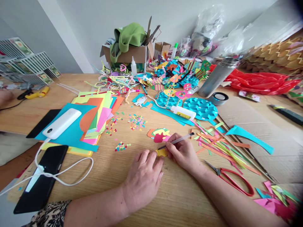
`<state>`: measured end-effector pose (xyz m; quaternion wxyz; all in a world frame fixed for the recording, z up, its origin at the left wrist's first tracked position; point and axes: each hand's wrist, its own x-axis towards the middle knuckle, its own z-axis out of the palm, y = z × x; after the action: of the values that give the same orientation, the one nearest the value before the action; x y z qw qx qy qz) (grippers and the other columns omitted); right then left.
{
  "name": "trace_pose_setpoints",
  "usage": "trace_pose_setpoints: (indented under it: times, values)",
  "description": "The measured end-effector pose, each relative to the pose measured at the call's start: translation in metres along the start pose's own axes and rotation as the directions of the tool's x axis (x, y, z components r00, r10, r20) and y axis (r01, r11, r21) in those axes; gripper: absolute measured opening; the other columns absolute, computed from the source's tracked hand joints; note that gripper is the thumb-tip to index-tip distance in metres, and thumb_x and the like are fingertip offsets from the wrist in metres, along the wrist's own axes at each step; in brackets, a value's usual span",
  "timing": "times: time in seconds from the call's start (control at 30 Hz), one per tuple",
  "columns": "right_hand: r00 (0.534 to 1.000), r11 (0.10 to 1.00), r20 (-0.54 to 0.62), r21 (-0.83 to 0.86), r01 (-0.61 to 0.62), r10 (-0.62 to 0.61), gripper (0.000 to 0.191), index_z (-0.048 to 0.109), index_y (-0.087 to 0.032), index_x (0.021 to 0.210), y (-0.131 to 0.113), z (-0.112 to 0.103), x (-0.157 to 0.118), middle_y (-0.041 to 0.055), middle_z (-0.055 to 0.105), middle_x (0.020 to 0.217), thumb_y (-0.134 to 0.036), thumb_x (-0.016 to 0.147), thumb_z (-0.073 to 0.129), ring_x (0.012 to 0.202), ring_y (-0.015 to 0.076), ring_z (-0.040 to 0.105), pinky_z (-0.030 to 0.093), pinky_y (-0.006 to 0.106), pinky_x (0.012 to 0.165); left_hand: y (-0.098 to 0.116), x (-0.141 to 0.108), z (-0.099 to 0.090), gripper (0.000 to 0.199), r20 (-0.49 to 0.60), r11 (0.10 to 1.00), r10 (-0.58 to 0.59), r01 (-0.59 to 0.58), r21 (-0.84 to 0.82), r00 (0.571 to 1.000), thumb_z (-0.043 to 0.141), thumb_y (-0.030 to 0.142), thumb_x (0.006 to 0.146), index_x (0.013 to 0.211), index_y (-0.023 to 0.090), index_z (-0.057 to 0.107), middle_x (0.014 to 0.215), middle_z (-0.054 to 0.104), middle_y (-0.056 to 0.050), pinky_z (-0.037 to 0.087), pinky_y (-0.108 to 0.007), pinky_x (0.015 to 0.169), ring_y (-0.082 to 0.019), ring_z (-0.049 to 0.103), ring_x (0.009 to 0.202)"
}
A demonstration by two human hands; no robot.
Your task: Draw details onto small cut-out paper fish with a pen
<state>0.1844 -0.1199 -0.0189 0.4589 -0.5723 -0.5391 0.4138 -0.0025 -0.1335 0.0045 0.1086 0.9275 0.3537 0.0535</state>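
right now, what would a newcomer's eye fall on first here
Probably the paper fish heaped at the back of the table, left of the silver flask. Then the red plastic bag at back right. Front and centre, the right hand holds a pen at a yellow paper cutout beside the left hand.

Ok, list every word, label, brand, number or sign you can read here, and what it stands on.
No text is readable.
White bottle lying on its side: yellow label, print too blurred.
White device with the cable: small dark spot, any digits illegible.
Small packet by the red plastic: printed, too blurred.
Striped stacks at far left: green labels, too small.
Pen in the right hand: no lettering visible.
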Motion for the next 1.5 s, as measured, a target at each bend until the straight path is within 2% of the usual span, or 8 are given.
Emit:
trace_pose_setpoints:
  times: [0.37,1.07,1.5]
  values:
    - [1.000,1.000,-0.008,-0.019,-0.018,0.017,0.022,0.048,-0.022,0.074,-0.0012,0.0005,-0.0001,-0.0044,0.055,0.048,-0.035,0.091,0.054,0.035,0.0093,0.044,0.033,0.022,0.036,0.0001,0.0003,-0.0010,0.035,0.006,1.000,0.002,-0.002,-0.002,1.000,0.049,0.027,0.095,0.129,0.020,0.052,0.121,0.054,-0.009,0.044,-0.048,0.096,-0.028,0.046,0.111]
    - [0.999,0.999,-0.007,0.012,-0.046,0.046,0.019,0.046,-0.022,0.072,-0.0024,0.0008,0.0001,-0.0050,0.054,0.046,-0.030,0.085,0.056,0.035,0.0095,0.046,0.033,0.021,0.035,0.0002,-0.0002,-0.0005,0.035,0.003,1.000,0.003,-0.003,0.000,1.000,0.049,0.028,0.095,0.130,0.021,0.051,0.119,0.055,-0.008,0.043,-0.047,0.096,-0.028,0.046,0.111]
    - [1.000,1.000,-0.019,-0.003,-0.022,0.022,0.018,0.046,-0.022,0.071,0.0007,-0.0002,0.0000,-0.0051,0.053,0.048,-0.028,0.085,0.055,0.038,0.0097,0.048,0.035,0.021,0.038,0.0006,0.0003,-0.0019,0.035,0.000,1.000,0.007,-0.007,0.005,1.000,0.049,0.027,0.095,0.129,0.020,0.052,0.119,0.056,-0.009,0.044,-0.047,0.095,-0.028,0.047,0.111]
